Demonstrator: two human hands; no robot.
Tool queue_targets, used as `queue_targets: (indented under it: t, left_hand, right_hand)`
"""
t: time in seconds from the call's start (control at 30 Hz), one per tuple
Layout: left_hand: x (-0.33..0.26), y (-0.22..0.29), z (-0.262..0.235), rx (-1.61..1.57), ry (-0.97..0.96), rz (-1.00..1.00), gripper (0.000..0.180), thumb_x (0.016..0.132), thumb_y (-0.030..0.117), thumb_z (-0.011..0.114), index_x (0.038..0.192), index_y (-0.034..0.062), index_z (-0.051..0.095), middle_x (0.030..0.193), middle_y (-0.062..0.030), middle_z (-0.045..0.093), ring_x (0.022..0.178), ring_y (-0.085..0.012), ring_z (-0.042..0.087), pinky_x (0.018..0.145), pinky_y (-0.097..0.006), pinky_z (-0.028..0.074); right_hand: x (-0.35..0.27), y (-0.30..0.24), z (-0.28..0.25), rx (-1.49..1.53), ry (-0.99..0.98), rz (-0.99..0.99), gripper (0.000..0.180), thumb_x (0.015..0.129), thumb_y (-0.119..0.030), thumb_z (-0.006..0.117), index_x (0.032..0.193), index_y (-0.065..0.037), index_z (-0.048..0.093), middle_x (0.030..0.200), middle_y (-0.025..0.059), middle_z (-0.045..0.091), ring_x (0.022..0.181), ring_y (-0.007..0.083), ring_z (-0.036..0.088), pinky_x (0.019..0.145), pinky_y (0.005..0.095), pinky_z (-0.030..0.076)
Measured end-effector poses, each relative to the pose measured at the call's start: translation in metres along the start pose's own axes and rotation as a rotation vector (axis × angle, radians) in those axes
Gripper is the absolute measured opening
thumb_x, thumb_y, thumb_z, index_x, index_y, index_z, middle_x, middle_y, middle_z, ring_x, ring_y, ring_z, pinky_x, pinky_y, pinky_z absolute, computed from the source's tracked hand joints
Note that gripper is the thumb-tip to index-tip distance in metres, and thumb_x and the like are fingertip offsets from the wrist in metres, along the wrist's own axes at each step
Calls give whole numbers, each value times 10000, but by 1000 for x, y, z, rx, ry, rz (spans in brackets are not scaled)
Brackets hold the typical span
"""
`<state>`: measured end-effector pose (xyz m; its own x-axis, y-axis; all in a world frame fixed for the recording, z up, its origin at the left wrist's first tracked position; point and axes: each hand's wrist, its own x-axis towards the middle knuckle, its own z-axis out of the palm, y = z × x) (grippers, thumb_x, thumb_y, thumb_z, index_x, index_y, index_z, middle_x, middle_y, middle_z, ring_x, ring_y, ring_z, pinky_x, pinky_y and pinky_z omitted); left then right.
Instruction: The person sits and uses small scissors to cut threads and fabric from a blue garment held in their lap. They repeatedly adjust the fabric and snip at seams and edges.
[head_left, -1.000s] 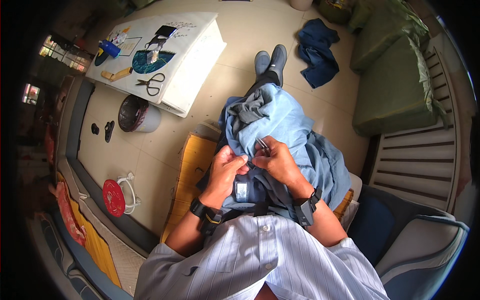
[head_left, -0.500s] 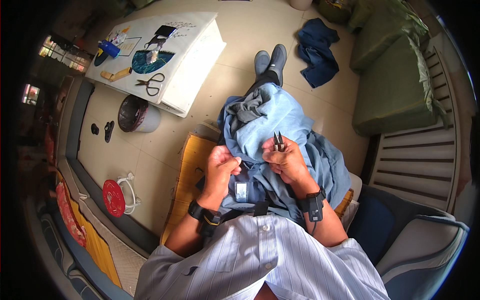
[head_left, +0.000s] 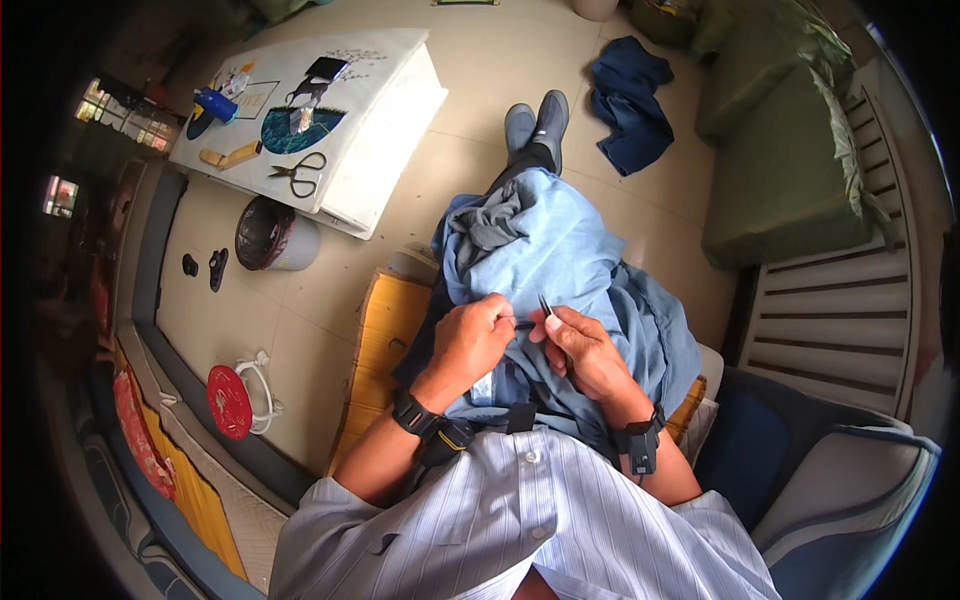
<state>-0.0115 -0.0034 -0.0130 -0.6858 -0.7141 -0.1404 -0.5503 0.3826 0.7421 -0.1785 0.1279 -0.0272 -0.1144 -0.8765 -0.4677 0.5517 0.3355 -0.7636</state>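
Observation:
Light blue denim garments (head_left: 570,235) lie heaped over my lap and legs, with a grey patch of cloth bunched near the knees. Above them my left hand (head_left: 470,342) is closed in a pinch, and a small dark bit shows at its fingertips, too fine to name. Close beside it, my right hand (head_left: 585,350) grips a pair of thread snips (head_left: 545,306), whose dark pointed blades stick out past the thumb toward my feet. Partly behind my left wrist, a pale label (head_left: 483,388) shows on the darker cloth. Both wrists wear black strapped devices.
At the far left a white table (head_left: 390,130) carries scissors (head_left: 298,174), a blue bottle (head_left: 215,104) and a yellow block. Below it stands a waste bin (head_left: 290,240). A red round stool (head_left: 229,402) is at left. Dark blue jeans (head_left: 632,105) lie on the floor, near a green-covered seat (head_left: 775,190).
My left hand has moved right and slightly up, turning its back upward, close to the snips. The right hand has rotated and lowered a little, with the snips' blades now closer together.

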Motion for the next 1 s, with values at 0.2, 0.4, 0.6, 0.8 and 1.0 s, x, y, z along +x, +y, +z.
queue_targets:
  t: [0.2, 0.4, 0.6, 0.8, 1.0]
  left_hand:
    - [-8, -22, 1, -573, -51, -202, 71, 989, 73, 646, 942, 20, 645, 763, -11, 635, 623, -91, 592, 586, -247, 478]
    - [-21, -31, 3, -778, -18, -281, 83, 1016, 97, 641, 958, 38, 629, 796, -13, 634, 680, -91, 597, 650, -245, 495]
    - [-25, -31, 8, -903, -21, -331, 111, 1019, 135, 651, 964, 41, 632, 792, -20, 639, 681, -100, 594, 670, -246, 498]
    - [-25, -26, 6, -992, -57, -352, 124, 1016, 152, 659, 964, 43, 632, 791, -22, 633, 679, -107, 593, 662, -250, 499]
    - [-26, -28, 7, -1022, -61, -368, 132, 1015, 161, 664, 961, 45, 630, 796, -23, 629, 678, -107, 587, 660, -252, 498]
  right_hand:
    - [-4, -4, -4, 26, -51, 52, 306, 1041, -208, 648, 1217, 40, 684, 929, 16, 669, 670, 78, 506, 589, 253, 443]
    - [-1, -6, -2, 260, -153, 224, 245, 995, -141, 714, 1150, 47, 696, 885, 36, 674, 624, 78, 515, 538, 240, 418]
    - [8, 4, -7, 293, -221, 348, 212, 994, -140, 716, 1096, 44, 690, 852, 48, 660, 562, 68, 503, 454, 208, 365]
    - [14, 11, -9, 332, -245, 373, 216, 998, -131, 704, 1099, 59, 691, 844, 63, 668, 539, 65, 506, 425, 192, 355]
    - [17, 14, -10, 387, -255, 392, 215, 999, -130, 702, 1099, 60, 695, 861, 73, 665, 546, 64, 504, 423, 188, 359]
